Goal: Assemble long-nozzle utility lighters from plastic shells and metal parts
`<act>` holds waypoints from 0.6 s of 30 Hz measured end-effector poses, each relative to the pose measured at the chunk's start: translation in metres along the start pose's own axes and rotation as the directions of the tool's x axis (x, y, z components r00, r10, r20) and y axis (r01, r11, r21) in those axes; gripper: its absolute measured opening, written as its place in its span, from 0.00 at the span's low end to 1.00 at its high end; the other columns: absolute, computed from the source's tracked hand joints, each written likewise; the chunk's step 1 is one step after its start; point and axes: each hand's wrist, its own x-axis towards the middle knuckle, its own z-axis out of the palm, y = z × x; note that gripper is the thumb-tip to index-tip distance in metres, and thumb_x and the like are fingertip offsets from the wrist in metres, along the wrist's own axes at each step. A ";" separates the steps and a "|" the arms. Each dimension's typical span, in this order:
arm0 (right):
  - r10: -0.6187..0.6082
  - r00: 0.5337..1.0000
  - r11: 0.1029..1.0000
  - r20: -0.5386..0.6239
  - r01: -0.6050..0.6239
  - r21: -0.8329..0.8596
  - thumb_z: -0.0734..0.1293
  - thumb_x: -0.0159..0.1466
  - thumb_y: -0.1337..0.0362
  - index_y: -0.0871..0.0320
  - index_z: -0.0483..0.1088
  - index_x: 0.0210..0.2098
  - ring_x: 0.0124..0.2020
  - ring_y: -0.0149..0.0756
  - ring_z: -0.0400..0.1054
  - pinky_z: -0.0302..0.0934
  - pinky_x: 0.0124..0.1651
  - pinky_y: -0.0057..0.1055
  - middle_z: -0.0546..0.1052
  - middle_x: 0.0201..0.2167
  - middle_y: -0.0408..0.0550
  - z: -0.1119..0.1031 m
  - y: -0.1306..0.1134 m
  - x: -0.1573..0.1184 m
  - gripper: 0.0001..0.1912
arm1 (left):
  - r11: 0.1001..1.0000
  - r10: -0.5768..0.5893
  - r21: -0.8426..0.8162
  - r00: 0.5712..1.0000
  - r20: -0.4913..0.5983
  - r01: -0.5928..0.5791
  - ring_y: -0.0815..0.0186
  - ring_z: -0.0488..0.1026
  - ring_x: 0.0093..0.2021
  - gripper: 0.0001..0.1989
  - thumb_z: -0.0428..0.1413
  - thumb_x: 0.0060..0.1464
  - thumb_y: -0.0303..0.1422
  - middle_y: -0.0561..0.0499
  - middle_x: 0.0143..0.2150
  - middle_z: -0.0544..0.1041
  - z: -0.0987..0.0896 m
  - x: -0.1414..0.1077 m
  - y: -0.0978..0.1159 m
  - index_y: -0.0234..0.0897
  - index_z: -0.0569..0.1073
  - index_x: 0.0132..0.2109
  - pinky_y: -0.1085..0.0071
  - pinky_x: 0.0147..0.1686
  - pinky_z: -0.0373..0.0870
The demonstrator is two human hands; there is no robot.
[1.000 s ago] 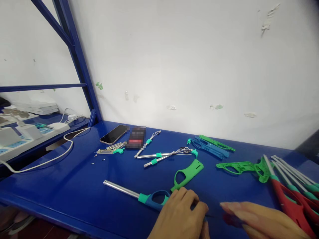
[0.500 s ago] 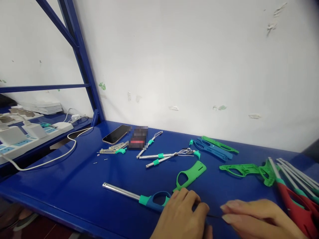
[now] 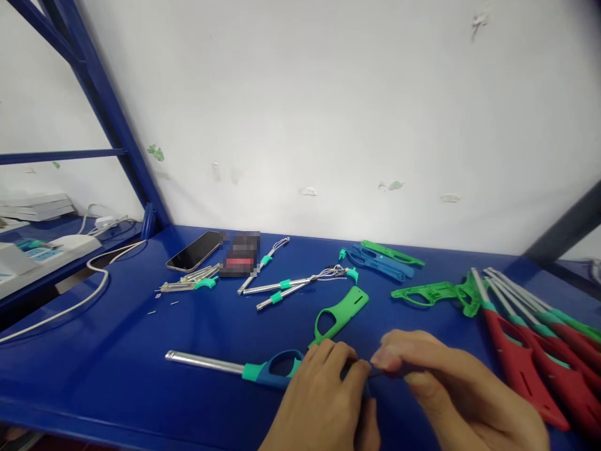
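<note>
A long-nosed lighter [image 3: 268, 376] with a blue handle, teal collar and silver tube lies near the table's front, its tube pointing left. My left hand [image 3: 319, 398] is closed over the handle's rear and hides that end. Just right of it, my right hand [image 3: 451, 382] is bent with thumb and forefinger drawn together. A thin dark sliver shows at its fingertips, beside the left hand; its kind is not clear. Beyond my left hand lies a green lighter handle shell [image 3: 345, 311]. Another green shell [image 3: 429, 293] rests farther right.
Several red-handled lighters [image 3: 521, 363] are piled at right. Silver lighter tubes with wires [image 3: 277, 287] lie mid-table; blue and green shells [image 3: 382, 262] sit behind. A phone [image 3: 196, 250], a dark blurred box [image 3: 240, 254] and small metal parts [image 3: 183, 280] occupy the left, near a white cable [image 3: 101, 288].
The view has swung right, so the table's things appear farther left. My right hand has come nearer the left, its thumb shifted back from the forefinger's tip. My left hand keeps its hold.
</note>
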 end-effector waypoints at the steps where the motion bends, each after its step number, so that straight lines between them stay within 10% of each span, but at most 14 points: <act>1: 0.002 1.000 0.999 -0.017 -0.002 0.050 0.73 0.72 0.62 0.44 0.85 0.44 0.34 0.36 0.84 0.80 0.38 0.24 0.87 0.33 0.41 0.004 -0.003 0.004 0.06 | 1.000 0.007 -0.009 1.000 -0.009 -0.007 0.51 0.79 0.46 0.13 0.53 0.60 0.23 0.43 0.47 0.81 0.000 0.000 0.000 0.36 0.76 0.50 0.48 0.46 0.82; 13: -0.025 0.997 1.000 -0.073 0.025 -0.002 0.77 0.66 0.66 0.49 0.84 0.38 0.34 0.40 0.82 0.79 0.34 0.29 0.85 0.33 0.46 0.001 -0.006 0.010 0.04 | 1.000 0.021 0.005 0.993 -0.117 -0.020 0.50 0.80 0.44 0.18 0.54 0.54 0.22 0.43 0.46 0.82 0.014 -0.002 -0.008 0.36 0.79 0.50 0.45 0.45 0.84; 18: -0.027 0.917 0.999 -0.398 0.011 -0.042 0.78 0.64 0.67 0.51 0.80 0.40 0.38 0.34 0.84 0.78 0.43 0.21 0.86 0.36 0.41 -0.014 0.010 0.003 0.07 | 0.999 0.025 0.030 0.990 -0.139 -0.021 0.49 0.83 0.43 0.21 0.55 0.50 0.20 0.43 0.45 0.83 0.014 0.000 -0.009 0.37 0.80 0.50 0.47 0.40 0.86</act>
